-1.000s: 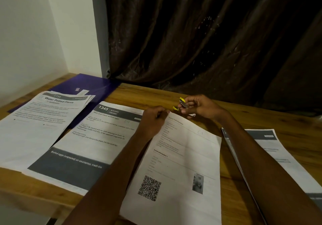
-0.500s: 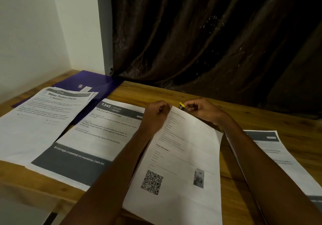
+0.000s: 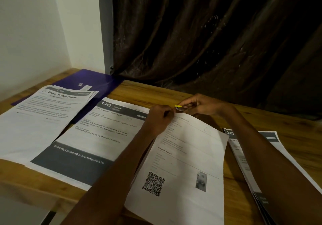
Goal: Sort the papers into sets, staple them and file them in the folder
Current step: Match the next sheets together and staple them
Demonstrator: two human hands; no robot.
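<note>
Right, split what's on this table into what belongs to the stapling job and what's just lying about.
Job in hand:
- QR-code sheet, its top corner pinched by the left hand
- small yellow-tipped stapler in the right hand
- "1345" set
- "Water Potted Plants" set
- right-hand set
- purple folder

Lying about:
- dark curtain

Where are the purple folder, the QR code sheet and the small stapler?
purple folder (image 3: 97, 81), head view, bare cover near the wall.
QR code sheet (image 3: 188, 155), head view, white middle area.
small stapler (image 3: 178, 107), head view, yellow-tipped end between both hands.

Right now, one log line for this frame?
left hand: pinches white QR-code sheet top corner | right hand: holds small yellow-tipped stapler there | purple folder: far-left
</note>
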